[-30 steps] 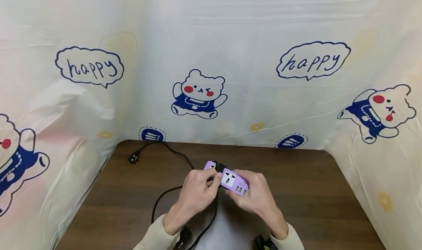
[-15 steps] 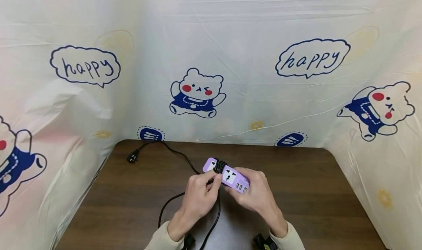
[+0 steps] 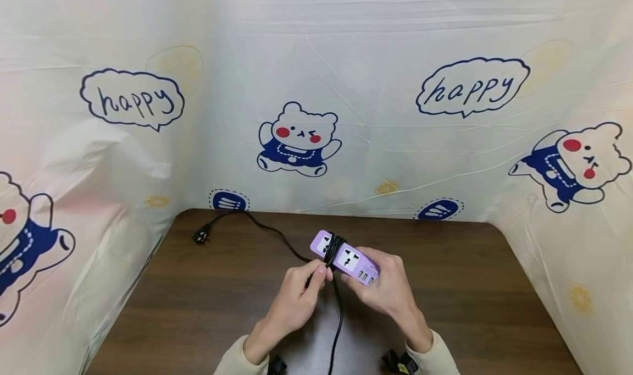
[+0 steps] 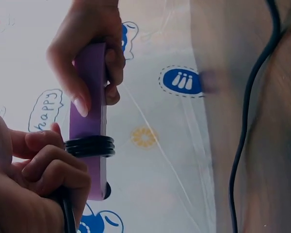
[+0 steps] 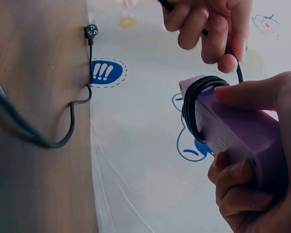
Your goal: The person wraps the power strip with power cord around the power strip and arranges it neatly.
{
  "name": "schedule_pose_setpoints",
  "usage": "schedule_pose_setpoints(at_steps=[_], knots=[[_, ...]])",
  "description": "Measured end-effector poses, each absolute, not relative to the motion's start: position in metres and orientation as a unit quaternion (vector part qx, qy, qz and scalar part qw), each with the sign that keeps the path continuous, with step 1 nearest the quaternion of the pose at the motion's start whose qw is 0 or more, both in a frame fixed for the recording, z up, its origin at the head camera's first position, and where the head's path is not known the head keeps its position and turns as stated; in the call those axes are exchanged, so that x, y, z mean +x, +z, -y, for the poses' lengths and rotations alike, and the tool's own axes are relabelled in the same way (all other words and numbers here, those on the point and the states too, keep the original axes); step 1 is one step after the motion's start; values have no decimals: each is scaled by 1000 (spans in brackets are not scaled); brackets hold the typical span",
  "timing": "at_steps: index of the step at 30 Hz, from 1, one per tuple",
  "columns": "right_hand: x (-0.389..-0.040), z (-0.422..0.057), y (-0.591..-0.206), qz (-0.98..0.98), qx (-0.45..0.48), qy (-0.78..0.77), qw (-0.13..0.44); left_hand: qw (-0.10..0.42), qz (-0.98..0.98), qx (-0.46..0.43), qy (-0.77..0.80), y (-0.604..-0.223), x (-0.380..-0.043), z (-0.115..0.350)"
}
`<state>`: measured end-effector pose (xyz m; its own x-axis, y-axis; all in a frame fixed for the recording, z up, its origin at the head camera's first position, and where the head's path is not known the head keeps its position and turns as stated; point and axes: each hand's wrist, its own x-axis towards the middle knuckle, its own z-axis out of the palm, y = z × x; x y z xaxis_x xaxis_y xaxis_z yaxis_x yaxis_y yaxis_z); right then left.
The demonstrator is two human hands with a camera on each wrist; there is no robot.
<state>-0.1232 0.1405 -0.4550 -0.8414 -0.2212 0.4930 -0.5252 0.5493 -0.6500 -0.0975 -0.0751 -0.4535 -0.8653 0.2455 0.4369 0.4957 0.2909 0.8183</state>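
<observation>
2 hands, 1 power strip

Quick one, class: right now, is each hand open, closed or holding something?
Left hand: closed, pinching the black cord.
Right hand: closed, gripping the purple power strip.

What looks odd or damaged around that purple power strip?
Nothing looks spilled or broken. Mildly odd: the black cord is wound around the purple power strip, and its coils seem to partly cover one socket. Behind, the patterned sheet is creased rather than smooth.
</observation>
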Motion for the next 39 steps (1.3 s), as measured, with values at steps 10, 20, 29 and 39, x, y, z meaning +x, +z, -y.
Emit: schedule_pose_setpoints(at_steps=[10, 20, 29, 39], knots=[[-124, -148, -452, 855, 181, 446, 192, -16, 793, -212, -571, -445, -93, 87], [-127, -165, -443, 853, 138, 453, 220, -31, 779, -233, -581, -458, -89, 84], [-124, -168, -435, 842, 141, 472, 221, -7, 779, -261, -570, -471, -91, 76], [-119, -165, -432, 831, 127, 517, 163, -31, 753, -273, -598, -487, -96, 66]])
